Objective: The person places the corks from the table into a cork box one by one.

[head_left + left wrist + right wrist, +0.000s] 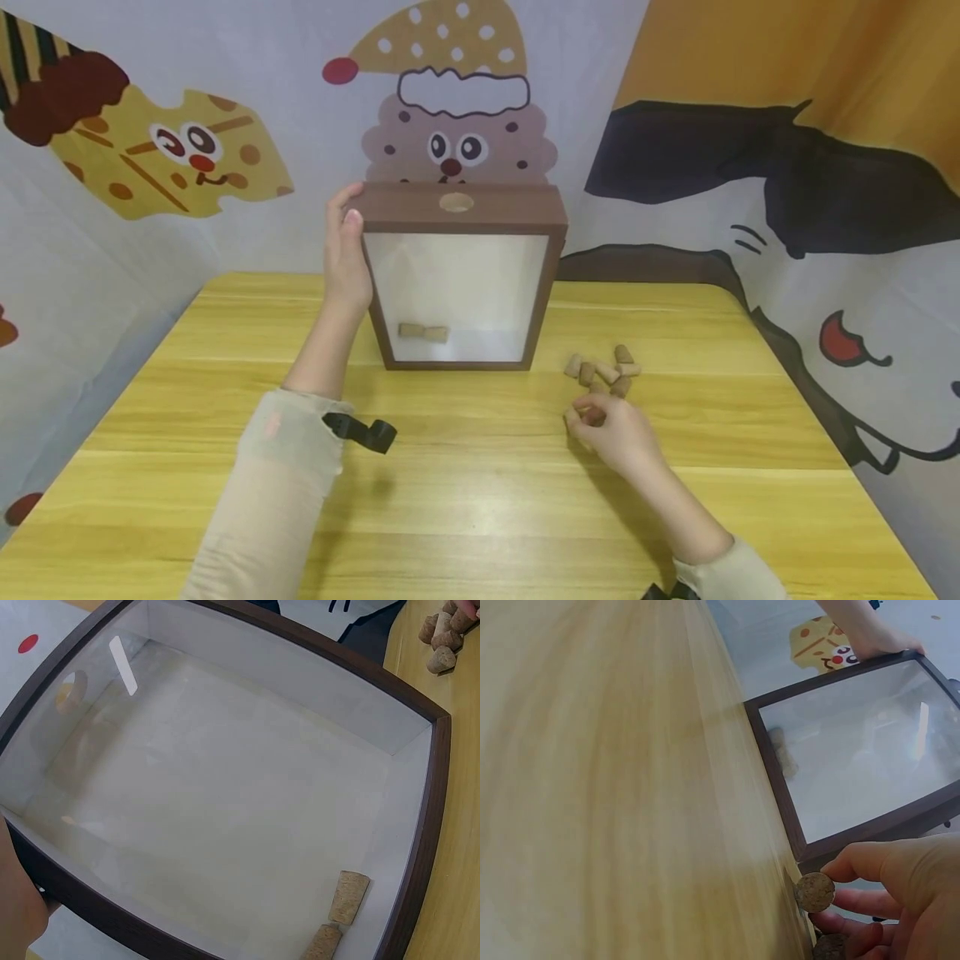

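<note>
A brown-framed display box [463, 358] with a clear front and a round hole [457, 202] in its top stands upright on the table. My left hand [347, 258] grips its upper left side, thumb toward the front and fingers round the back. Two corks [423, 332] lie end to end inside on the bottom, seen larger in the left wrist view as a cork [349, 897] and its neighbour. To the right of the box, my right hand [618, 433] pinches a cork [815, 892] between thumb and fingers, its round end facing the right wrist camera.
Several loose corks [606, 372] lie in a small heap just beyond my right hand, right of the box. The wooden table [465, 492] reaches back to a cloth backdrop [292, 75] printed with cartoon figures, close behind the box.
</note>
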`<move>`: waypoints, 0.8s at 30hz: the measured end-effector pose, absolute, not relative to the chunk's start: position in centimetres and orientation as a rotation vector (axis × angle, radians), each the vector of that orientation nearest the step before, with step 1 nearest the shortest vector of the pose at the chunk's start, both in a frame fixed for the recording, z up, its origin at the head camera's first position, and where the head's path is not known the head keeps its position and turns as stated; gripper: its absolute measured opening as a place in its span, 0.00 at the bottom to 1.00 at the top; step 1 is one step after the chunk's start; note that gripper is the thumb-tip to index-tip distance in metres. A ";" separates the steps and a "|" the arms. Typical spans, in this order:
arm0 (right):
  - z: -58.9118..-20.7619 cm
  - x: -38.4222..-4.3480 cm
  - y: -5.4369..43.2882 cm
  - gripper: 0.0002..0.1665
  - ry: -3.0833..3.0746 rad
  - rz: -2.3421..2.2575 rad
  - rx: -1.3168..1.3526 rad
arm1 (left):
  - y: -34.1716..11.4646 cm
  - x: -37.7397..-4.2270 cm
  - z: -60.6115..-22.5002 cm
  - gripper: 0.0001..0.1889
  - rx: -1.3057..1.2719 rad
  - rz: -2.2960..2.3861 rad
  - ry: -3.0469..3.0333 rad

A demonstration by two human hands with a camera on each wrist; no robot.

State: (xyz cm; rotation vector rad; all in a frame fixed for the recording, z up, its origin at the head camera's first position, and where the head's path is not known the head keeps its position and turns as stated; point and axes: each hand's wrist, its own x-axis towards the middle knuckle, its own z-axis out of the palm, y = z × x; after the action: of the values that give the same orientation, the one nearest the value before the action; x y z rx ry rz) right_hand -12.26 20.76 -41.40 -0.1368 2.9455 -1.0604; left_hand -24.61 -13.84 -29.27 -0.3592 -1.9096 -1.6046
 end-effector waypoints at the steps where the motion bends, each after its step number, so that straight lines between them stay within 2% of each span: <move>1: -41.4 -12.3 20.8 0.15 2.946 -1.062 -0.136 | -13.8 -24.6 -29.3 0.36 -0.363 -1.606 -1.908; 16: -39.6 -12.0 20.8 0.18 2.869 -1.370 -0.161 | -13.8 -24.5 -29.2 0.39 -0.375 -1.623 -1.901; 24: -36.9 -12.2 20.4 0.20 2.864 -1.537 -0.231 | -13.8 -24.5 -29.2 0.39 -0.380 -1.616 -1.891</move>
State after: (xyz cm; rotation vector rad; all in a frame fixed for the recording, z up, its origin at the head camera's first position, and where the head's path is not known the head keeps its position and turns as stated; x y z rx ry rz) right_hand -12.24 20.44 -36.88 -0.2305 2.8637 -1.5371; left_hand -24.47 -13.81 -29.21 -0.3804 -1.8914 -1.6157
